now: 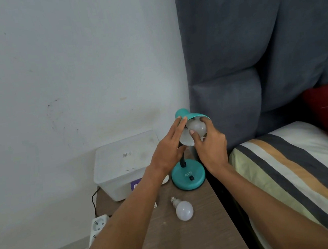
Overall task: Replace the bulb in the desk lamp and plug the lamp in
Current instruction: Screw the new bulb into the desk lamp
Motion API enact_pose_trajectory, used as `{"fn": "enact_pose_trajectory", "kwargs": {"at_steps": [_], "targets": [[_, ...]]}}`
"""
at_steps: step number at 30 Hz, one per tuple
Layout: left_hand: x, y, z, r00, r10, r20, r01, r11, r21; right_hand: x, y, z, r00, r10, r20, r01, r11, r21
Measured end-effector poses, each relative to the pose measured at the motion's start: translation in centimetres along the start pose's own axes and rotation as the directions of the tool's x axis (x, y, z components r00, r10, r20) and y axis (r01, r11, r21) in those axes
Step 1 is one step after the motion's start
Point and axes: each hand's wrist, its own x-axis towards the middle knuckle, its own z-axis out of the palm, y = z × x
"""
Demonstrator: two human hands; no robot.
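Note:
A teal desk lamp stands on the wooden bedside table [195, 236], its round base [188, 178] near the table's right edge. The lamp's shade [191, 117] is tilted towards me with a white bulb [198, 128] inside it. My right hand [210, 145] grips that bulb with thumb and fingers curled round it. My left hand [168, 149] rests against the shade's left rim with straight fingers, steadying it. A second white bulb [182, 209] lies loose on the table in front of the base.
A translucent plastic box [126, 165] sits left of the lamp. A white power strip [98, 226] and a black cord [93, 199] lie on the floor by the table's left side. A grey headboard [243, 49] and a striped bed [302, 168] are to the right.

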Motion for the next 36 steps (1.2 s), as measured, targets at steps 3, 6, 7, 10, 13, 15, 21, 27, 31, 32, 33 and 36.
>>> {"fn": "enact_pose_trajectory", "kwargs": {"at_steps": [3, 6, 7, 10, 13, 15, 21, 27, 31, 32, 33, 36], "targets": [[0.0, 0.0, 0.0, 1.000, -0.006, 0.004, 0.006, 1.000, 0.006, -0.2, 0.2, 0.3, 0.999, -0.028, 0.038, 0.031, 0.997, -0.069], [0.1, 0.2, -0.1, 1.000, -0.002, -0.006, 0.002, 1.000, -0.001, 0.1, 0.4, 0.3, 0.996, 0.078, 0.045, -0.076, 0.996, -0.035], [0.0, 0.2, -0.1, 1.000, -0.003, -0.009, 0.003, 1.000, -0.003, 0.2, 0.4, 0.2, 0.990, 0.132, 0.045, -0.132, 0.991, -0.016], [0.1, 0.1, -0.1, 1.000, -0.005, -0.006, 0.005, 1.000, 0.000, 0.2, 0.3, 0.1, 0.986, 0.164, 0.013, -0.163, 0.986, -0.022], [0.0, 0.1, 0.2, 1.000, 0.004, -0.004, -0.004, 1.000, 0.005, -0.2, 0.1, 0.3, 0.998, 0.053, -0.028, -0.054, 0.997, -0.047], [0.0, 0.0, 0.2, 1.000, -0.001, -0.009, 0.001, 1.000, -0.001, -0.1, 0.3, 0.5, 1.000, -0.022, -0.002, 0.022, 0.995, -0.095], [0.0, 0.3, 0.3, 1.000, -0.001, -0.015, 0.001, 1.000, -0.015, -0.1, 0.0, 0.9, 0.998, 0.057, 0.017, -0.056, 0.998, -0.018], [-0.2, 0.0, 0.0, 1.000, 0.005, -0.022, -0.005, 1.000, -0.017, 0.2, 0.3, 1.0, 0.999, 0.039, -0.024, -0.038, 0.998, 0.042], [0.0, 0.2, 0.1, 1.000, -0.001, -0.025, 0.000, 1.000, -0.025, 0.3, 0.5, 0.7, 0.996, -0.014, 0.083, 0.012, 1.000, 0.024], [0.0, 0.2, 0.2, 1.000, -0.001, -0.022, 0.000, 1.000, -0.025, 0.3, 0.7, 0.6, 0.995, -0.004, 0.103, 0.003, 1.000, 0.017], [0.0, 0.2, 0.2, 1.000, -0.001, -0.019, 0.001, 1.000, -0.026, 0.3, 0.9, 0.6, 0.993, 0.003, 0.118, -0.004, 1.000, 0.012], [0.1, 0.1, 0.2, 1.000, -0.009, -0.012, 0.009, 1.000, -0.024, 0.3, 0.8, 0.5, 0.996, -0.005, 0.090, -0.001, 0.998, 0.065]]}}
